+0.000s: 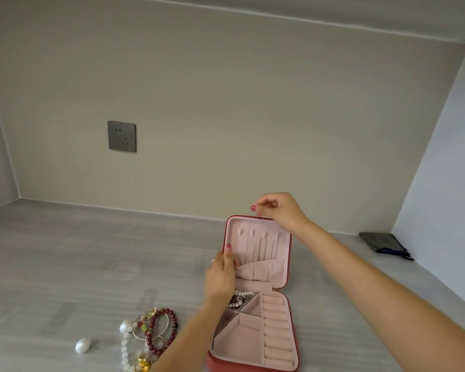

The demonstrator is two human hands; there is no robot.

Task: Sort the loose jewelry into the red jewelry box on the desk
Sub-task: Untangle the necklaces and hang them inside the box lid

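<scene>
While the box stands open on the desk [65,264], the counts run thus:
Jewelry box [279,367]: one, red outside, pink inside, lid [285,237] upright.
Box contents: a pearl string [242,295] in the rear left compartment; three thin chains [266,247] hanging in the lid.
Loose jewelry: one heap of beaded bracelets [153,334] left of the box, one single large pearl [83,345] further left.
Left hand [220,277]: grasps the lid's left edge.
Right hand [279,209]: pinches a small piece [252,208], too small to identify, above the lid's top edge.
Other: one wall socket [122,136], one dark pouch [384,244] far right.
</scene>
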